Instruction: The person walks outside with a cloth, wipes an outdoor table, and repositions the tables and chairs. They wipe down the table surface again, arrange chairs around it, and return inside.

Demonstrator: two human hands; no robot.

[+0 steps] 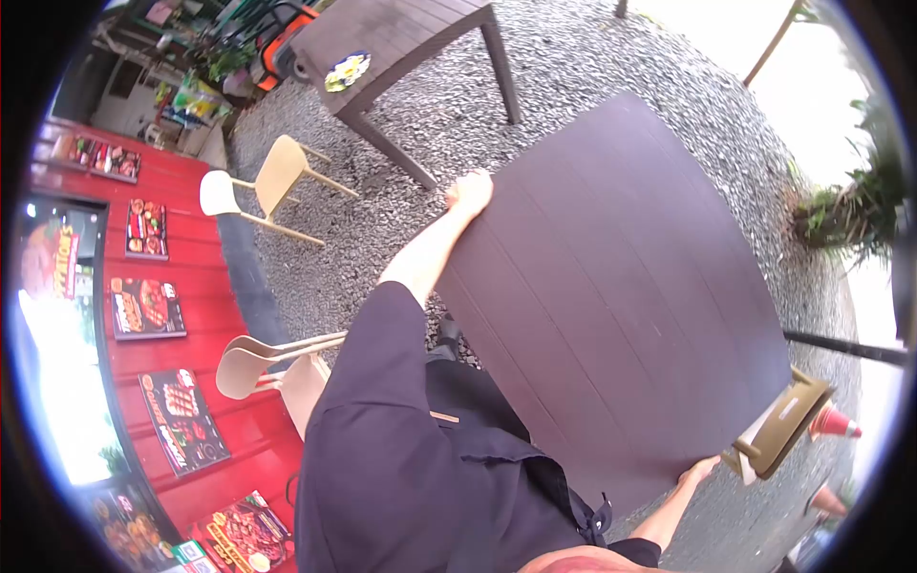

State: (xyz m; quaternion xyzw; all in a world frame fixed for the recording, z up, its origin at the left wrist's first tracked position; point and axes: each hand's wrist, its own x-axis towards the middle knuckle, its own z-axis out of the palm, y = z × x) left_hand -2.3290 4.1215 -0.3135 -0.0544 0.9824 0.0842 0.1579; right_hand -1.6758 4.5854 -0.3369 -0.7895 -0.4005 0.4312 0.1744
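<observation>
A dark brown slatted tabletop [611,296] fills the middle of the view, in front of my body. My left hand [470,192] is closed round its upper left edge, with the fingers wrapped over the rim. At the lower right, my right hand [700,470] grips the opposite edge, its fingers partly hidden by the board. The table's legs are out of sight beneath the top.
Another brown table [401,43] with a colourful item [347,72] stands ahead on gravel. A beige chair [283,177] and stacked chairs [250,368] are left, by a red wall [201,325]. A tan chair [791,425] and cone [836,423] are right.
</observation>
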